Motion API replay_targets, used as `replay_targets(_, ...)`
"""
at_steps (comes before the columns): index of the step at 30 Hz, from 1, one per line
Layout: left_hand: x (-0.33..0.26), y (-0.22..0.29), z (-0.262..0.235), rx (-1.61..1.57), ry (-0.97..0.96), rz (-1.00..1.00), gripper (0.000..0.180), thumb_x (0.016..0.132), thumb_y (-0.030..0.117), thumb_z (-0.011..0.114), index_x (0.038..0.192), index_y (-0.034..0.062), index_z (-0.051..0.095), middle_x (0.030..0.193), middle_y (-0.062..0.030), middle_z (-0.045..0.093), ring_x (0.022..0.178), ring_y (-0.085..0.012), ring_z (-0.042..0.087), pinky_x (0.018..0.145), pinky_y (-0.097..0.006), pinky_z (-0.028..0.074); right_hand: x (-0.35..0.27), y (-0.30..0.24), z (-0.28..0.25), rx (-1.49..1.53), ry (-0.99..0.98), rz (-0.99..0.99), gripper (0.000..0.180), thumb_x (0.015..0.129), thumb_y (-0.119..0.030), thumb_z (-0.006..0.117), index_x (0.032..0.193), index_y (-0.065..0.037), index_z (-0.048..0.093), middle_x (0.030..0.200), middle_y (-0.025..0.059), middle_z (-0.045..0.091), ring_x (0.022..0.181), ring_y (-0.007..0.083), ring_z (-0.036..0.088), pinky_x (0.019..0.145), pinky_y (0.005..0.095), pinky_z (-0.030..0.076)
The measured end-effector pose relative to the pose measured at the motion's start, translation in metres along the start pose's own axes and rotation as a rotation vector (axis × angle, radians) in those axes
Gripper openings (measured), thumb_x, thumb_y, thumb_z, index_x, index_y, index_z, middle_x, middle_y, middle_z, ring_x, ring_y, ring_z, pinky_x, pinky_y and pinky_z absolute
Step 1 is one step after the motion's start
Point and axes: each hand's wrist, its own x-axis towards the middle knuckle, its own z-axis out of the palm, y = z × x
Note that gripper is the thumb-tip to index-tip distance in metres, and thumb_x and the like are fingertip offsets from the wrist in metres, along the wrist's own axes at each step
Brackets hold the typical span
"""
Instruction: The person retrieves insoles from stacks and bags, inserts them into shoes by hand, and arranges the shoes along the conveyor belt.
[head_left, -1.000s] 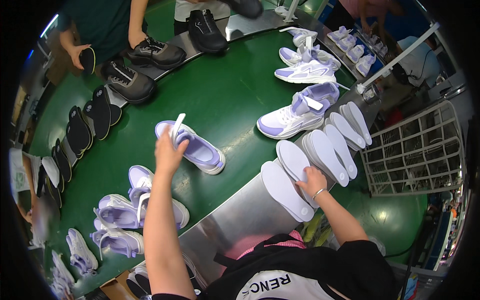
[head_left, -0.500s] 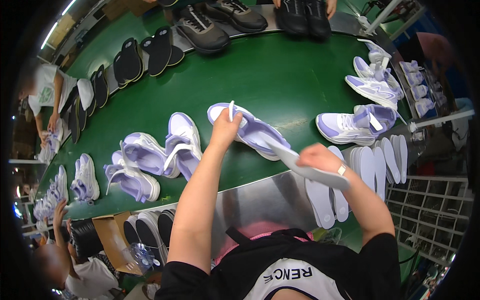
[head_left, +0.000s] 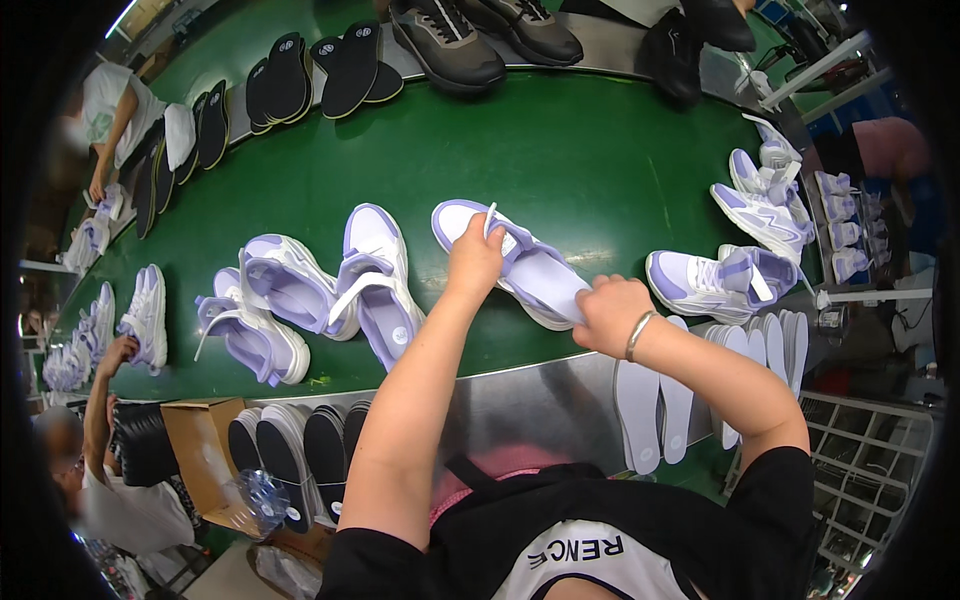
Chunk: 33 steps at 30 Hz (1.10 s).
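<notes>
L hand [head_left: 476, 262] fingers pinch tongue of lilac sneaker [head_left: 515, 262] on green surface [head_left: 600, 160]. R hand [head_left: 610, 312], w/ insole now pushed into shoe; was outside 0.5 s ago, so nearly seated.

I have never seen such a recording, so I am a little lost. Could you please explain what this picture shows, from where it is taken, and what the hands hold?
There is no machine here: a camera worn on a person's head looks down at their two bare hands. The left hand grips the opening of a lilac and white shoe that lies on a green belt. The right hand pushes a pale insole into it. More lilac shoes lie to the left, dark shoes at the far edge, and spare white insoles on the metal ledge near the person.
</notes>
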Motion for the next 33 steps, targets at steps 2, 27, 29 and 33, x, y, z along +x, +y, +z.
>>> replay_targets(2,0.000,0.000,0.001,0.006,0.018,0.012,0.028,0.081,0.020,0.050,0.103,0.0030,0.048,0.084,-0.0232,0.057,0.081,-0.0384,0.054,0.070,-0.041,0.042,0.010,-0.006,0.012,-0.047,0.032,-0.055,0.021,0.065,-0.017,0.057,0.081,-0.003,0.061,0.089,0.0149,0.056,0.084,0.0266,0.054,0.070,0.0361,0.046)
replay_targets(27,-0.003,-0.001,0.004,0.088,0.036,0.130,0.029,0.080,0.019,0.050,0.104,0.0033,0.047,0.088,-0.0233,0.056,0.083,-0.0391,0.054,0.069,-0.040,0.043,0.105,-0.009,0.046,0.065,-0.184,-0.203,0.043,0.077,-0.025,0.043,0.117,-0.011,0.044,0.122,0.0051,0.044,0.111,0.0199,0.042,0.093,0.0332,0.031)
replay_targets(29,-0.007,-0.009,-0.004,0.036,0.053,0.148,0.027,0.082,0.018,0.049,0.103,0.0020,0.048,0.084,-0.0215,0.057,0.077,-0.0354,0.055,0.067,-0.037,0.043,0.073,-0.005,0.015,-0.012,-0.347,-0.176,0.042,0.077,-0.024,0.043,0.117,-0.012,0.044,0.122,0.0048,0.044,0.112,0.0211,0.041,0.093,0.0388,0.029)
replay_targets(33,-0.004,0.009,0.007,0.030,0.033,0.159,0.024,0.082,0.014,0.049,0.101,-0.0002,0.048,0.080,-0.0197,0.056,0.070,-0.0282,0.054,0.065,-0.034,0.042,0.066,0.001,0.027,-0.165,-0.673,-0.166,0.040,0.076,-0.020,0.044,0.116,-0.014,0.045,0.120,0.0038,0.045,0.115,0.0241,0.038,0.093,0.0512,0.024)
